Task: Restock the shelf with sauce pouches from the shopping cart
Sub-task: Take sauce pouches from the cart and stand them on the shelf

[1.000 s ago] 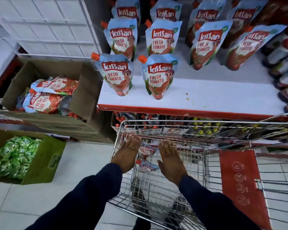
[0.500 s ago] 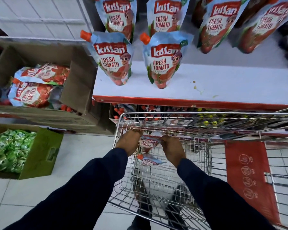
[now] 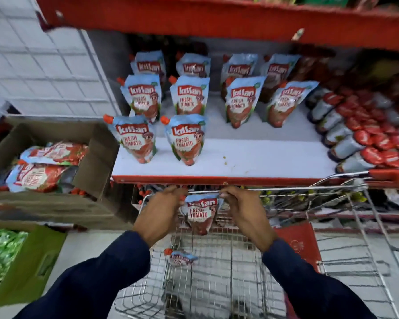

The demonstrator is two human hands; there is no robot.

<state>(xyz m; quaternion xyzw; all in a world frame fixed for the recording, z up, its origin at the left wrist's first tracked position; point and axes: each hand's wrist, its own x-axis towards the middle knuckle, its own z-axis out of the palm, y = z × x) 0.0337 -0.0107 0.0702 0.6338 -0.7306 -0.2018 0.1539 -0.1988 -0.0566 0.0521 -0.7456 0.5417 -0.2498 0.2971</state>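
Far left, the cardboard box (image 3: 55,162) of spare pouches sits beside the shelf as it did a second ago, though it lies lower in view, since my head has tipped up and the red upper shelf edge (image 3: 217,21) now shows; my left hand (image 3: 159,217) is pinched shut on the top left corner of a sauce pouch (image 3: 200,215), by its orange cap; a second ago both palms were flat and spread inside the shopping cart (image 3: 309,189), so the pick is made and the pouch now hangs upright at the cart's front rim, just below the shelf lip (image 3: 217,180); a second pouch (image 3: 181,257) lies on the cart floor below, left for the next round; my right hand (image 3: 244,215) clamps the other top corner; to the right, I judge the bare white shelf board (image 3: 263,155) in front of the third and fourth columns is where this one goes; the bottles (image 3: 355,139) at far right are untouched.
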